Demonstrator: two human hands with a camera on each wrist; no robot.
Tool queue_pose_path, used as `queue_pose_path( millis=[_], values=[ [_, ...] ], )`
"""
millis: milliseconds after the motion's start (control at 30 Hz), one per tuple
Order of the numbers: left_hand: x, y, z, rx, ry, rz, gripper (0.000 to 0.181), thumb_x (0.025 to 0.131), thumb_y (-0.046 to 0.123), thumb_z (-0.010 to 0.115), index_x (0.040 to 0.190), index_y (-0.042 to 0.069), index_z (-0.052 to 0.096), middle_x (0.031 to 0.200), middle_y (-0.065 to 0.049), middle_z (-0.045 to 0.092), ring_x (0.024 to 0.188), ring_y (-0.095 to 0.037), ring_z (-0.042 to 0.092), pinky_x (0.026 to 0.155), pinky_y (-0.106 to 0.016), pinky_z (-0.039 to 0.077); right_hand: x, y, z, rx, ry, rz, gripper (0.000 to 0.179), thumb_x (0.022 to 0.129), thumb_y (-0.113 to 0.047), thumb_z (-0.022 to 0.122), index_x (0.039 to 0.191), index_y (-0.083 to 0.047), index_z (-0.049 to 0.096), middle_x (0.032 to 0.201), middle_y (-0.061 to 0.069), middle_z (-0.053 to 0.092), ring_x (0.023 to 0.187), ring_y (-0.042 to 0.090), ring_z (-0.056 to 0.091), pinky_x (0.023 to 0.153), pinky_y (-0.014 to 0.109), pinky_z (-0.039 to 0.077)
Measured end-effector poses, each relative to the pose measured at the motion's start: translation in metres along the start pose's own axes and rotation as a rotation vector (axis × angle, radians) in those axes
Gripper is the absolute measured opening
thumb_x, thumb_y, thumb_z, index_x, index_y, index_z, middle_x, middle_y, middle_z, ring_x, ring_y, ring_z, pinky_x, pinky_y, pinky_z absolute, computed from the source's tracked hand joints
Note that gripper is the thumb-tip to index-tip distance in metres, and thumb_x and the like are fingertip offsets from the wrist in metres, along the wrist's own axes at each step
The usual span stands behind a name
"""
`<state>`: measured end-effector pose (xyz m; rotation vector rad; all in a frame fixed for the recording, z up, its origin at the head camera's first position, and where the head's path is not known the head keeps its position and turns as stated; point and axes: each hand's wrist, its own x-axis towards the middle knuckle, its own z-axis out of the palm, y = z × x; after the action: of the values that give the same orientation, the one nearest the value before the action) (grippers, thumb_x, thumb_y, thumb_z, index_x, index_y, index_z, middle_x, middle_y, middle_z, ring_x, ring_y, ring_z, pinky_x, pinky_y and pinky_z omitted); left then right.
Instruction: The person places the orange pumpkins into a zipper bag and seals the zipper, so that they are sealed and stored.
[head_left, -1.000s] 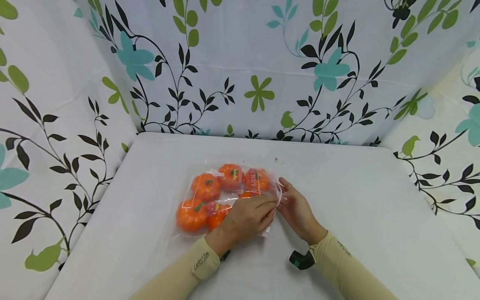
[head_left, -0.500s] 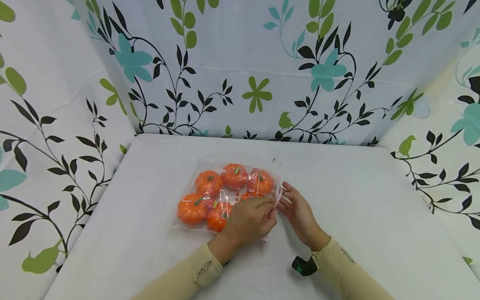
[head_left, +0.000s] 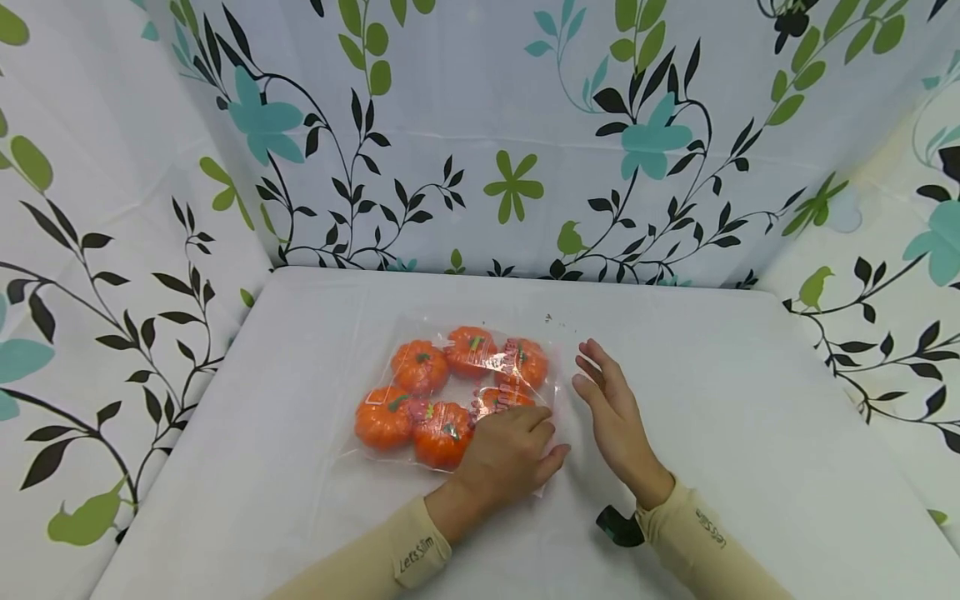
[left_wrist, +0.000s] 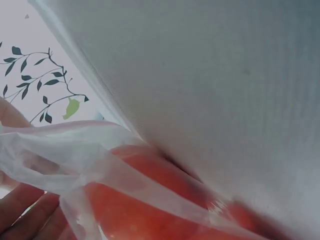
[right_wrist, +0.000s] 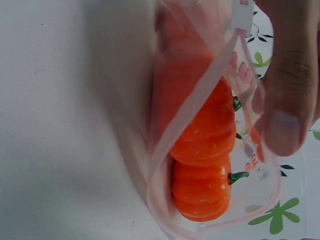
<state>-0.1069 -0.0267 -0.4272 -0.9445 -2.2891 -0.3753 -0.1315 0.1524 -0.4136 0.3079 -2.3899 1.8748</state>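
Note:
A clear slider zip bag (head_left: 450, 390) lies on the white table with several small orange pumpkins (head_left: 384, 418) inside. My left hand (head_left: 506, 454) grips the upper film by the bag's right-hand mouth, its fingers curled and thumb pointing right. In the right wrist view the bag's mouth gapes, edged by a pink zip strip (right_wrist: 192, 107) with a white slider (right_wrist: 243, 15), and green-stemmed pumpkins (right_wrist: 202, 192) show within. Just right of the mouth, my right hand (head_left: 622, 429) is raised with fingers extended, apart from the bag and holding nothing.
The white table (head_left: 712, 375) runs back to a leaf-patterned curtain (head_left: 450, 125) that also hangs at both sides. A black device (head_left: 621, 527) sits under the right wrist. Small dark specks (head_left: 551, 319) mark the table beyond the bag.
My right hand has come off the bag's mouth and moved right, its fingers spreading. My left hand stays at the mouth, its thumb now stretched to the right. The bag has shifted slightly.

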Motion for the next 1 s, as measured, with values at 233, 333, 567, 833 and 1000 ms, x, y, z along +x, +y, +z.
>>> queue_pose_path(
  millis=[233, 333, 567, 833, 1000],
  values=[
    [0.000, 0.001, -0.003, 0.048, 0.024, 0.003, 0.049, 0.085, 0.050, 0.076, 0.110, 0.008, 0.077, 0.113, -0.007, 0.073, 0.102, -0.019, 0.072, 0.087, -0.032, 0.058, -0.003, -0.008, 0.004, -0.022, -0.006, -0.157, 0.059, 0.105, -0.011, 0.051, 0.159, -0.008, 0.028, 0.160, 0.005, 0.033, 0.144, 0.032, 0.036, 0.117, 0.037, 0.033],
    [0.004, -0.003, -0.008, 0.056, 0.128, 0.005, 0.069, 0.080, 0.052, 0.079, 0.125, 0.001, 0.069, 0.125, -0.013, 0.069, 0.117, -0.025, 0.066, 0.101, -0.035, 0.051, -0.004, -0.014, 0.004, -0.105, -0.002, -0.260, 0.064, 0.102, -0.008, 0.055, 0.160, -0.013, 0.029, 0.161, 0.002, 0.031, 0.144, 0.030, 0.037, 0.117, 0.049, 0.031],
    [0.009, -0.018, -0.028, -0.089, 0.139, -0.068, 0.123, 0.067, 0.061, 0.086, 0.151, -0.012, 0.032, 0.162, -0.024, 0.027, 0.149, -0.040, 0.026, 0.119, -0.054, 0.024, -0.010, -0.018, 0.002, -0.425, 0.003, -0.452, 0.077, 0.096, -0.024, 0.062, 0.162, -0.016, 0.023, 0.167, 0.002, 0.020, 0.151, 0.026, 0.022, 0.119, 0.052, 0.027],
    [-0.008, -0.009, -0.047, -0.154, 0.000, -0.055, 0.133, 0.067, 0.070, 0.082, 0.156, -0.008, 0.021, 0.165, -0.019, 0.019, 0.152, -0.034, 0.020, 0.121, -0.046, 0.022, -0.024, -0.019, 0.002, -0.700, 0.044, -0.569, 0.074, 0.100, -0.056, 0.045, 0.156, -0.009, 0.038, 0.159, 0.009, 0.038, 0.142, 0.029, 0.041, 0.110, 0.056, 0.039],
    [-0.020, 0.005, -0.047, -0.147, 0.033, 0.045, 0.115, 0.067, 0.061, 0.087, 0.148, -0.009, 0.043, 0.154, -0.021, 0.042, 0.146, -0.030, 0.035, 0.117, -0.042, 0.032, -0.032, -0.024, 0.003, -0.778, 0.065, -0.611, 0.061, 0.101, -0.053, 0.045, 0.135, -0.005, 0.063, 0.131, 0.010, 0.066, 0.117, 0.028, 0.064, 0.096, 0.051, 0.052]
  ],
)
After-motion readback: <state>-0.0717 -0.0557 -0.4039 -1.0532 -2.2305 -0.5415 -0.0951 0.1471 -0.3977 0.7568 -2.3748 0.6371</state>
